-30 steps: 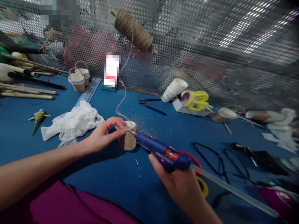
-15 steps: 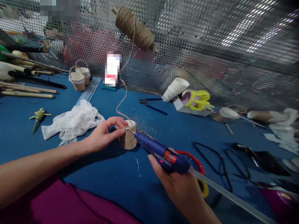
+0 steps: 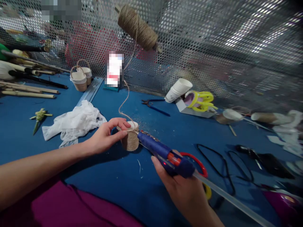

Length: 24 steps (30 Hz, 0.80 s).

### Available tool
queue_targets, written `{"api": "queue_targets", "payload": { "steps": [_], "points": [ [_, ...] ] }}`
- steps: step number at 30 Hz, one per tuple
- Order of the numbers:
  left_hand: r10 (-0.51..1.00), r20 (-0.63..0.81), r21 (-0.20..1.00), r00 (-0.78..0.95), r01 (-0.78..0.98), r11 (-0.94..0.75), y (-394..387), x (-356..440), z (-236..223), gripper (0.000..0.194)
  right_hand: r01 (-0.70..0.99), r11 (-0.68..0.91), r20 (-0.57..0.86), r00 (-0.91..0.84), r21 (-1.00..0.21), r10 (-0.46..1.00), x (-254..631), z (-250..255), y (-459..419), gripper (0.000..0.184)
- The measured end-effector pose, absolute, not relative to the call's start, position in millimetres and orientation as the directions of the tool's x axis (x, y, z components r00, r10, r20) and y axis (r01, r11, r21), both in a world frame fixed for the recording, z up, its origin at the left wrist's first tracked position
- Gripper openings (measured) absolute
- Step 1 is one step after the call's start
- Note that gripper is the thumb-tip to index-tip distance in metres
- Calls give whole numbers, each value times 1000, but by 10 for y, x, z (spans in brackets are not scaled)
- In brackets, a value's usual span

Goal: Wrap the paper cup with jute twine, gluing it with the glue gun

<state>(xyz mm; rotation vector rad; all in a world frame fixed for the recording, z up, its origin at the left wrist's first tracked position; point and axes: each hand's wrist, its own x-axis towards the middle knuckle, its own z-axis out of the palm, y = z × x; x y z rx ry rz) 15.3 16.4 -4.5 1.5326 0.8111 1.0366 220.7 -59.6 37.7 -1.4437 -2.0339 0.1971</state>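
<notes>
My left hand (image 3: pixel 112 131) grips the rim of a small paper cup (image 3: pixel 130 142) wrapped in brown twine. Thumb and fingers pinch its upper edge, and some fingers are hidden behind or inside it. A loose strand of twine (image 3: pixel 123 105) runs up from the cup's rim to a large twine spool (image 3: pixel 137 26). In my right hand (image 3: pixel 182 192) is a blue hot glue gun (image 3: pixel 163 151), its tip at the twine near the cup's rim. A long translucent glue stick (image 3: pixel 232 195) sticks out of the gun's back.
White lace (image 3: pixel 75 123) lies left of the cup, near a small green plant-like piece (image 3: pixel 40 118). Two twine-handled cups (image 3: pixel 79 82) stand behind. Pliers (image 3: pixel 156 107), stacked paper cups (image 3: pixel 178 90) and yellow-handled scissors (image 3: pixel 201 101) are at the back. Black cord (image 3: pixel 213 160) lies right. Perforated metal (image 3: pixel 201 41) bounds the rear.
The glue gun's tip has shifted slightly right along the cup's rim. My left hand keeps its hold on the cup. The whole view has drifted a little.
</notes>
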Motion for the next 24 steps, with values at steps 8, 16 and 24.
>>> {"api": "queue_targets", "payload": {
  "steps": [8, 16, 24],
  "points": [
    [894, 208, 976, 397, -31, -214, 160, 154, -26, 5, 802, 393, 397, -215, -450, 892, 2196, 386, -606, 21],
    [898, 206, 977, 389, -36, -209, 169, 152, -48, 7, 813, 379, 415, -189, -442, 890, 2233, 307, -595, 18],
    [886, 212, 977, 412, -81, -196, 171, 151, -55, 6, 817, 391, 408, -214, -424, 887, 2222, 369, -596, 23]
  ]
}}
